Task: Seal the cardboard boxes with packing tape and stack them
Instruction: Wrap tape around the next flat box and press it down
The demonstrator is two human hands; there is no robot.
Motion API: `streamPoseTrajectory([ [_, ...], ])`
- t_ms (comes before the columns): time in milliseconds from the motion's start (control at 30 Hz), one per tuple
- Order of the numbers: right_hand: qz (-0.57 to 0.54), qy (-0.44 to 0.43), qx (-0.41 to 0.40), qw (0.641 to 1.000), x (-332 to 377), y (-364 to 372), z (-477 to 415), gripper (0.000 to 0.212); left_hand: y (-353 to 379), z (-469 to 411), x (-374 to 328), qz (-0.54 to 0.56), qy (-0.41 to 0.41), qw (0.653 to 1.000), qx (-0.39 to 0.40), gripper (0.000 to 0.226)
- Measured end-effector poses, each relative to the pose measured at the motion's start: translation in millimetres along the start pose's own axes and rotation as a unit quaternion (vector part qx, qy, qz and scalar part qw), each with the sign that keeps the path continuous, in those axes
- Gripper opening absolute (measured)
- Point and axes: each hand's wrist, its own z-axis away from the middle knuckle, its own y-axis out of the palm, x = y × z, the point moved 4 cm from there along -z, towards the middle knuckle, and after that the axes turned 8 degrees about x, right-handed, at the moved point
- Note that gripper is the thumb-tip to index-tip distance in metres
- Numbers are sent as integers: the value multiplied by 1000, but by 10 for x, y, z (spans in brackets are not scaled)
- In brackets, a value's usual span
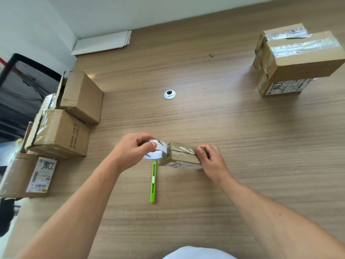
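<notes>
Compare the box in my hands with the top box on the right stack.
The held box lies on the table; the top box sits on another box. The held box is smaller and flatter. The right hand grips it, the left hand holds the tape roll beside it; nobody touches the top box. Both are taped brown cardboard.

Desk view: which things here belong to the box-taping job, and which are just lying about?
In the job: tape roll in the left hand; small box held by the right hand; green cutter; boxes at left; taped stack at right.
Lying about: white sheets; desk grommet; mesh chair.
</notes>
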Motion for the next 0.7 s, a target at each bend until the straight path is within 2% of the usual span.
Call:
streamPoseTrajectory([
  [133, -3, -5, 1, 1000, -35, -41, -6, 27, 31, -18, -131, 62, 25, 998, 14, 20],
  [200, -7, -3, 6, 1000, -37, -53, 35, 33, 91, -26, -181, 105, 27, 994, 16, 25],
  [300, 75, 23, -25, 997, -54, -136, 90, 80, 182, -58, -300, 150, 42, 988, -4, 33],
  [333, 123, 36, -38, 991, -65, -178, 89, 86, 216, -77, -356, 145, 49, 988, -10, 29],
  [400, 182, 31, -65, 981, -13, -283, 102, 80, 272, -121, -490, 130, 59, 990, -19, 23],
  [467, 159, 12, -85, 984, 102, -405, 150, 57, 357, -184, -637, 109, 70, 991, -22, 18],
  [533, 52, -4, -91, 994, 207, -502, 159, 39, 477, -261, -766, 95, 80, 992, -21, 13],
  [600, -68, -20, -54, 996, 343, -517, 142, 40, 597, -335, -883, 83, 86, 993, -24, 11],
  [667, -141, -30, -21, 989, 435, -500, 152, 45, 710, -407, -1000, 40, 94, 994, -29, 17],
  [700, -177, -27, 3, 984, 459, -456, 151, 39, 732, -428, -1027, 12, 92, 995, -34, 20],
])
